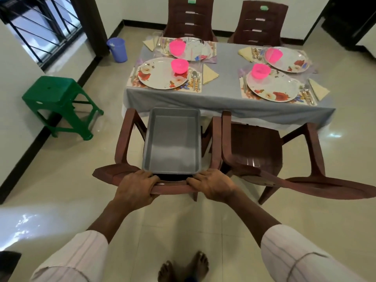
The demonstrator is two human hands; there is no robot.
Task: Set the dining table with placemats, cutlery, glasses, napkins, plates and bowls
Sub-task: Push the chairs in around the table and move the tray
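Observation:
My left hand (136, 186) and my right hand (211, 185) both grip the top of the backrest of a brown plastic chair (124, 139) in front of me. An empty grey tub (173, 141) sits on that chair's seat. Beyond it the table (223, 98) has a grey cloth and several place settings. Each setting has a floral placemat, a floral plate (158, 75), a pink bowl (179, 66), cutlery (195, 77) and a folded yellow napkin (209, 74). Clear glasses (157, 41) stand at the far settings.
A second brown chair (264, 147) stands close on the right, touching the first. Two more chairs (190, 19) face me across the table. A green stool (59, 102) and a blue bucket (117, 49) stand on the tiled floor at left, near a window.

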